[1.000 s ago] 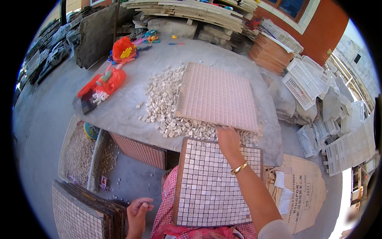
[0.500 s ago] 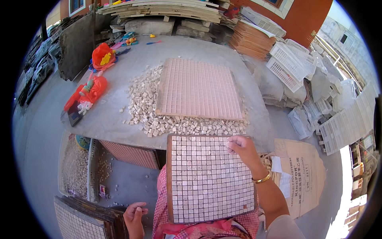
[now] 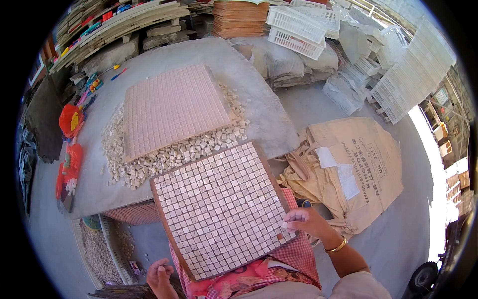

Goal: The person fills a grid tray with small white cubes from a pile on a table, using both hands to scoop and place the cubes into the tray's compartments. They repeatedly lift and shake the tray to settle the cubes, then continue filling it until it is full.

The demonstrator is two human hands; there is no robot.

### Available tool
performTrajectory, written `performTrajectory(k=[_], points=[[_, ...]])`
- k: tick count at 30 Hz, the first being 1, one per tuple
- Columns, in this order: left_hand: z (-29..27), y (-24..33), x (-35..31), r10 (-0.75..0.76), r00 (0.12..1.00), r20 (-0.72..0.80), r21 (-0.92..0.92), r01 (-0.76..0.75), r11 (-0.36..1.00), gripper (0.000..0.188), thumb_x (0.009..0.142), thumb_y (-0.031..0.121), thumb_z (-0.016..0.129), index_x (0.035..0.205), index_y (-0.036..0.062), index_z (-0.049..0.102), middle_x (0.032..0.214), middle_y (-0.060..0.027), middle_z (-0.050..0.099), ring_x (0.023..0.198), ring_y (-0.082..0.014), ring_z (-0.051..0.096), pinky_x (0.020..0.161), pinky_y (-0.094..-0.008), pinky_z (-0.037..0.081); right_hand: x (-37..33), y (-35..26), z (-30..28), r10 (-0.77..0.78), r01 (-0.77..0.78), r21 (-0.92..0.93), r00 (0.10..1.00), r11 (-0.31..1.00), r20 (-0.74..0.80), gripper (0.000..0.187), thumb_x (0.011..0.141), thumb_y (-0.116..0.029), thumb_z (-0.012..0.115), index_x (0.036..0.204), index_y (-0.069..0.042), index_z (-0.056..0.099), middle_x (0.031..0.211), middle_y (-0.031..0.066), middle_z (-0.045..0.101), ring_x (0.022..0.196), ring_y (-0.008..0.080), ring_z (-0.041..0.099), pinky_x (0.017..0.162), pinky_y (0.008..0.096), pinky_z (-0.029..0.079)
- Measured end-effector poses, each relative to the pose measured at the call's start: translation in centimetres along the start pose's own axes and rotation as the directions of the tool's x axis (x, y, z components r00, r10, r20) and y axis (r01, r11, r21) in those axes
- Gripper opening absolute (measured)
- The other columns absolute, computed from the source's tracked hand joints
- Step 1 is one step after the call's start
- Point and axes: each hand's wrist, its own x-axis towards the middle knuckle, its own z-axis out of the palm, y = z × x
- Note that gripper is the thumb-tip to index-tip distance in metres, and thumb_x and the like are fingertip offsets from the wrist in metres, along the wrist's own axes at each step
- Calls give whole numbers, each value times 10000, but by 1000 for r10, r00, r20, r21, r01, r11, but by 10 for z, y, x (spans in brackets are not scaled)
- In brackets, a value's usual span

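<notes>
On my lap rests a brown-edged mosaic board (image 3: 224, 209), tilted, its grid filled with small pale stone tiles. One brown cell (image 3: 280, 236) near its lower right corner has no tile. My right hand (image 3: 309, 222), with a gold bangle at the wrist, is at the board's right edge beside that cell. Its thumb and fingers pinch what looks like a small pale stone tile (image 3: 289, 228), mostly hidden by the fingertips. My left hand (image 3: 162, 279) is off the board's lower left corner, its fingers curled; whatever they may hold is hidden.
A pink grid tray (image 3: 174, 107) lies over a heap of loose stone cubes (image 3: 144, 172) on the grey table (image 3: 266, 117). Right of me lies a tan sack (image 3: 368, 159). White plastic crates (image 3: 298, 30) stand behind. A bin of stone chips (image 3: 99, 251) sits at lower left.
My view has turned right. The board now sits tilted, and my right hand has moved from its upper right corner down to the lower right corner beside the brown cell.
</notes>
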Motion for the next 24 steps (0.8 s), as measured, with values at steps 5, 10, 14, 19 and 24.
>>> performTrajectory(k=[5,10,14,19,24], points=[[6,-4,-4,2,1000,17,-85,-1,996,293,925,226,505,1052,-18,606,905,-69,604,837,-149,563,752,-272,473,-9,12,-4,-153,160,-182,987,970,51,188,827,-106,647,982,-2,618,843,49,655,746,110,614,666,253,490],[20,8,-9,28,999,20,-16,-28,999,287,918,204,499,1058,-28,595,931,-88,608,861,-178,583,762,-291,490,-16,12,7,-543,490,-605,832,628,112,193,782,-81,650,968,-37,623,879,58,625,804,205,615,692,302,490],[20,4,-8,120,993,-12,-104,-121,987,254,902,207,555,1004,-23,592,932,-64,596,771,-108,548,693,-237,471,-21,21,10,-709,627,-707,657,326,256,203,759,-55,640,961,-50,624,882,62,606,804,252,597,689,325,492],[19,2,-8,106,994,9,-114,-105,988,244,905,189,549,1008,-29,587,937,-60,586,784,-105,542,706,-232,465,-24,28,11,-800,684,-684,545,253,250,209,743,-30,635,949,-65,633,864,61,603,753,255,594,652,332,495],[22,0,-4,99,995,26,-147,-94,985,218,912,158,538,1011,-31,582,933,-63,592,776,-102,547,706,-232,467,-20,28,13,-666,586,-654,728,479,164,136,762,-35,630,893,-71,638,856,69,612,753,263,596,644,339,494]])
